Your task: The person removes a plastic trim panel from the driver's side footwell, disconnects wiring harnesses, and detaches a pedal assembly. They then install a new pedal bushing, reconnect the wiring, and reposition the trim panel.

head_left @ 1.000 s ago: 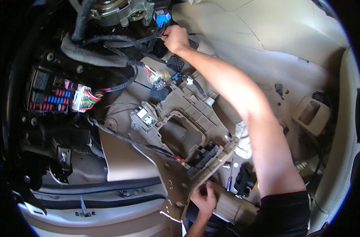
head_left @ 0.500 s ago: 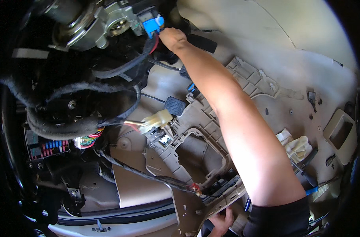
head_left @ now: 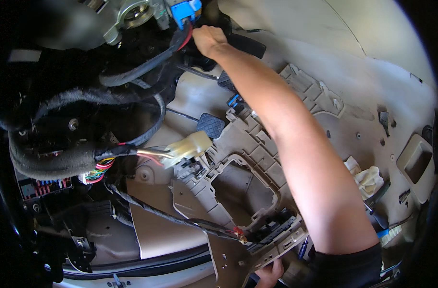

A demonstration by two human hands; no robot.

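Right hand (head_left: 210, 41): is reaching up beside the wiring, its fingers curling into a narrow fist — the tips are facing away, so I cannot tell whether they are gripping anything.
Blue connector (head_left: 186, 12): is sitting just above and left of the right fingers.
Red wire (head_left: 186, 39): is running down from the connector, just left of the same fingers.
Wrapped cable (head_left: 142, 74): is curving away down and left of the right fingers.
Pedals: a black pedal (head_left: 250, 46) is showing just right of the right fingers, and a ribbed pad (head_left: 210, 126) is standing well below them.
Pale plug (head_left: 195, 144): is hanging on its wires between the two hands, well below the right fingers.
Left hand (head_left: 271, 273): is resting low, by the panel's near edge; its fingers are mostly hiding, so I cannot tell what they are holding.
Beige panel (head_left: 250, 137): is lying tilted between both sets of fingers, its near rim just above the left ones.
Wiring step: the right hand is apparently working by touch around the connector.
Next move: is probably calling for a sure hold close to the connector — without straining the red wire — while the left hand is staying near the panel.
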